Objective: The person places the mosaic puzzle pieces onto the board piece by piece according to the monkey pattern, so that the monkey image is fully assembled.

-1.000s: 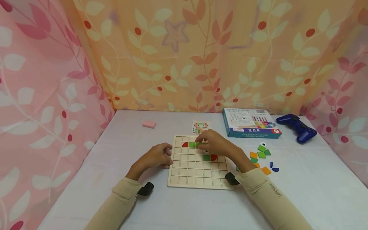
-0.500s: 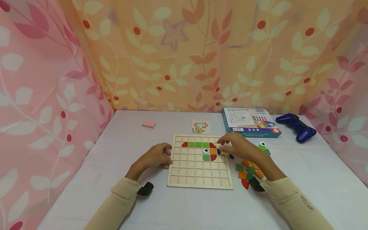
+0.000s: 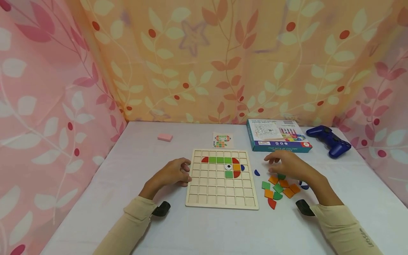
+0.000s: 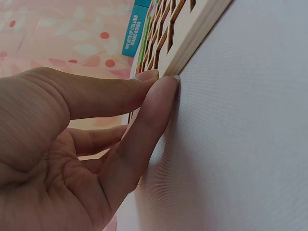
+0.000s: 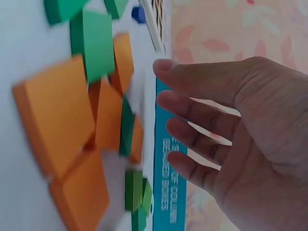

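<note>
A square wooden grid board (image 3: 221, 191) lies on the table, with red, green, orange and blue tiles and a white eye tile (image 3: 228, 167) set in its upper cells. At its left edge my left hand (image 3: 173, 171) pinches the rim between thumb and finger; the left wrist view shows the fingertips (image 4: 166, 89) meeting at the board's side. Nothing is held in my right hand (image 3: 288, 165), which hovers with loosely bent fingers above the loose tiles. Below it lie orange tiles (image 3: 288, 193), green tiles (image 3: 266, 185) and a red tile (image 3: 272, 203). A blue half-round tile (image 3: 257, 173) lies beside the board.
Behind the board lies a pattern card (image 3: 222, 140). A blue-and-white box (image 3: 280, 136) and a dark blue game controller (image 3: 329, 142) stand at the back right. A pink block (image 3: 165, 137) is at the back left. Patterned curtains (image 3: 204, 60) enclose the table.
My right hand has moved right, from over the board to above the loose tiles. An orange and a blue tile show beside the eye tile. The left hand stays at the board.
</note>
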`<state>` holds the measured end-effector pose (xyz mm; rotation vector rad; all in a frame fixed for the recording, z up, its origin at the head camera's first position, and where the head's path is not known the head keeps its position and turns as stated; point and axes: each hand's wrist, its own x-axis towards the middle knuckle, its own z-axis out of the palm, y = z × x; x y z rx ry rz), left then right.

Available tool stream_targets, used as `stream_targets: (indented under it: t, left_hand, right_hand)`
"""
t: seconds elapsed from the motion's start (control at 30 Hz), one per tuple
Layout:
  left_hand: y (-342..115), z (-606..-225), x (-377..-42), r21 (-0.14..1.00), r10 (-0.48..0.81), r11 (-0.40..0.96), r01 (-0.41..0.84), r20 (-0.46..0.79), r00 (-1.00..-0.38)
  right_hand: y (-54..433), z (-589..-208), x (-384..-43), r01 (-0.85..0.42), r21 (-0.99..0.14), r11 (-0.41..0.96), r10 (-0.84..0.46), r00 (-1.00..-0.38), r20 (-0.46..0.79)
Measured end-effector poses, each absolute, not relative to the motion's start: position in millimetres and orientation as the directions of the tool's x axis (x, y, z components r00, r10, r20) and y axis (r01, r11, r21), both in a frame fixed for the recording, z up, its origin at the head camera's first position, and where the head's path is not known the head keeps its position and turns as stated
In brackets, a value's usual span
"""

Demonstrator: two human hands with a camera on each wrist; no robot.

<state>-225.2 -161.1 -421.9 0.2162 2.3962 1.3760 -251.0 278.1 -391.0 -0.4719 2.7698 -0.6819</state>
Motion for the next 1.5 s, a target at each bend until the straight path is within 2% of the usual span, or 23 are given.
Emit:
stream_targets:
  t: [0.37,1.5]
  left_hand:
    - [-161.1,-422.1,-226.5,0.852,0.307,0.520,-0.050,-0.241,-0.921]
    - [-161.8,-421.0,-225.2,0.860,0.324,0.509,-0.039,-0.233,-0.917]
  right_hand:
    - [304.8,-396.0,-253.4,-0.159,-0.478,0.864,-0.294,-0.929,-0.222]
    - [319.3,-399.8,-255.5,-0.183,-0.454,0.872,-0.313,-0.921,-0.231]
